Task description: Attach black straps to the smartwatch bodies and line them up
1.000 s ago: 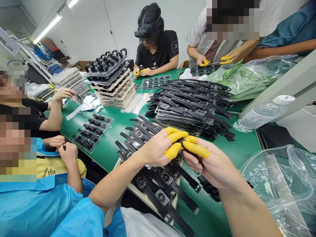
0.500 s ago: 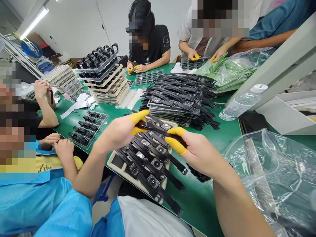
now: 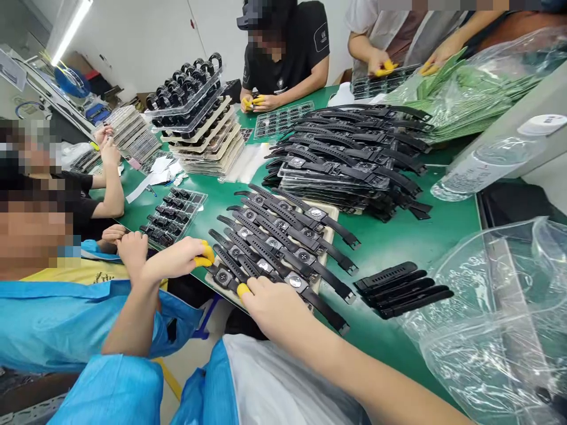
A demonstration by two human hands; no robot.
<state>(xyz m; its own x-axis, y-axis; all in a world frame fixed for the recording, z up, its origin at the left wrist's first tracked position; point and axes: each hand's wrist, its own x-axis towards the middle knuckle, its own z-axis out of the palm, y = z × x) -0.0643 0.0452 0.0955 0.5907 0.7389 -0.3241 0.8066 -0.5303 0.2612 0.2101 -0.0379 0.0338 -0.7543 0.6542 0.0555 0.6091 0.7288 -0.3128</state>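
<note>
A smartwatch (image 3: 224,276) with black straps lies face down at the near left corner of a beige tray (image 3: 328,227). My left hand (image 3: 177,260), with yellow finger covers, is closed in a pinch at the watch's left strap end. My right hand (image 3: 277,307) has its fingers closed at the other strap, by the tray's near edge; part of that grip is hidden behind the hand. Several more black-strapped watches (image 3: 305,255) lie in slanting rows across the tray, their round sensor backs up and strap ends hanging past its right side.
Right of the tray lie loose black straps (image 3: 398,289), beside a clear plastic bag (image 3: 487,330). Behind stands a tall stack of strapped watches (image 3: 345,153), with a water bottle (image 3: 491,162) to its right. A small watch tray (image 3: 195,206) sits left. Co-workers sit around the green table.
Both hands have moved down and left, bringing the watch from above the tray to its near left corner. The view has shifted, and the loose straps at right now show fully.
</note>
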